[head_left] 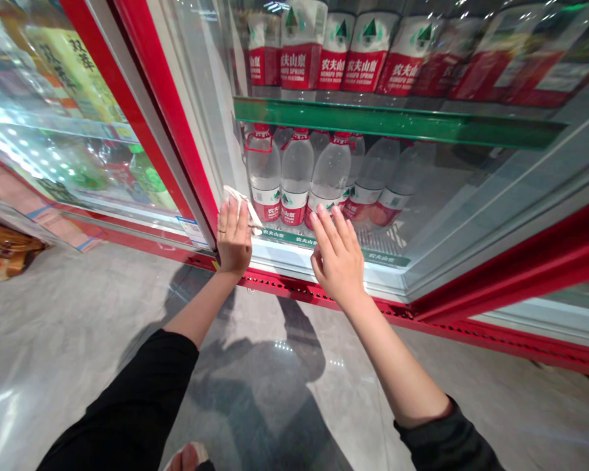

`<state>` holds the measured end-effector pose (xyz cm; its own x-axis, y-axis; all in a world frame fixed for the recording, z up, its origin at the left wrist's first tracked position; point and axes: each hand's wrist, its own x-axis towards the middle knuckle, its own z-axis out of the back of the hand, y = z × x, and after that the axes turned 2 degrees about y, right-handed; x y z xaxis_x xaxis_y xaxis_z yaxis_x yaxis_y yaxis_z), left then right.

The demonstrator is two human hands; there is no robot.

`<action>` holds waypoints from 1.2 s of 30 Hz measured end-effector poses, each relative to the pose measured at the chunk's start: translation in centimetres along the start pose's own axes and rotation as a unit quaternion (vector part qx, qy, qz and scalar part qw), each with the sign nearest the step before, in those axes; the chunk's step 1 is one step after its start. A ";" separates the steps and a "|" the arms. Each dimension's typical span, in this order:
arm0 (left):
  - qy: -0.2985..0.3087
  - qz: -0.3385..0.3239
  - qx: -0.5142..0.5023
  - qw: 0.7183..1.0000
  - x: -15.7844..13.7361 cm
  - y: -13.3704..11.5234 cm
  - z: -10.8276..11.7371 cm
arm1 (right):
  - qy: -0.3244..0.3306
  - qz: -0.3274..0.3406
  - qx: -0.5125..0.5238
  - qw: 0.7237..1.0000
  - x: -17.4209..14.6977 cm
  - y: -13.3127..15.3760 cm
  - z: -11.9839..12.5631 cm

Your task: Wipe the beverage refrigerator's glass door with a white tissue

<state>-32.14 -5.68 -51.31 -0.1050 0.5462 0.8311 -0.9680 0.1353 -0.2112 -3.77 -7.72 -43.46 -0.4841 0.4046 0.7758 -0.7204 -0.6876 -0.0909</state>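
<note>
My left hand (233, 239) presses a crumpled white cloth (242, 204) flat against the lower left corner of the glass door (436, 196) of a red-framed drinks fridge. My right hand (338, 254) lies flat on the same glass a little to the right, fingers apart, holding nothing. Behind the glass stand water bottles with red labels (294, 176) on the bottom shelf, and more of them (353, 59) on the shelf above a green rail (397, 123).
A second red-framed fridge door (73, 118) with green and yellow drinks stands to the left. Brown packages (2, 248) lie on the floor at far left. The grey polished floor (78, 340) stretches below. My foot (186, 456) shows at the bottom edge.
</note>
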 end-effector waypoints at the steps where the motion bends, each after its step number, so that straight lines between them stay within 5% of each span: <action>1: 0.022 -0.011 -0.003 1.000 -0.9 0.0 -0.1 | -0.003 0.004 -0.001 1.000 -0.3 -0.4 0.1; 5: 0.144 -0.098 -0.029 0.984 -4.1 -1.4 -1.2 | 0.009 0.017 -0.001 1.000 -1.8 -1.7 0.6; 8: 0.207 -0.154 -0.045 0.965 -3.8 -3.0 -1.9 | 0.017 0.017 0.002 1.000 -2.7 -2.6 1.2; 16: 0.156 -0.098 -0.046 0.982 -0.7 -4.3 -0.6 | 0.031 0.035 -0.051 0.998 -3.6 -4.2 2.9; 23: 0.269 -0.259 -0.068 0.925 -1.7 -7.4 -1.0 | 0.048 0.022 -0.039 0.998 -4.4 -5.4 3.4; 27: 0.212 -0.331 -0.057 0.918 0.1 -9.0 -0.8 | 0.038 0.027 -0.047 0.998 -4.6 -5.9 3.6; 36: 0.140 -0.309 -0.024 0.941 -0.6 -8.4 0.3 | 0.057 0.008 -0.063 0.996 -5.4 -7.0 5.2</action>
<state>-23.98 -7.40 -49.87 0.5441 0.5469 0.6363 -0.8130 0.5309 0.2389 6.43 -8.22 -43.74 -0.5443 0.4655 0.6979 -0.7652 -0.6164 -0.1857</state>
